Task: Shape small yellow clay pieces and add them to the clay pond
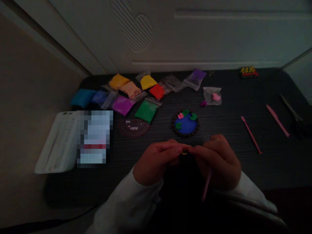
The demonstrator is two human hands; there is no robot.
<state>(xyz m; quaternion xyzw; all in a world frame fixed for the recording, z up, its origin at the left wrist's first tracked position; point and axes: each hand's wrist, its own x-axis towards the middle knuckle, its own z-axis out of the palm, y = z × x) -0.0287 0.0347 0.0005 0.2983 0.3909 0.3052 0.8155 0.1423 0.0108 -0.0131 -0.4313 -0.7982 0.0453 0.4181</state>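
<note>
Head view, items as I log them: left hand (159, 160), nearly closed, thumb and forefinger pinching a small yellow piece (184, 153); right hand (218, 159), curled round a pink stick (207, 185), fingertips close to the yellow piece, contact I cannot tell; round blue pond (185, 123) with dark rim, green leaves and pink flower, just beyond both hands; bags of coloured clay (147, 110), mostly beyond the pond to the left; pink knife (278, 121) and scissors (296, 115), far right on the dark table (229, 130)
</note>
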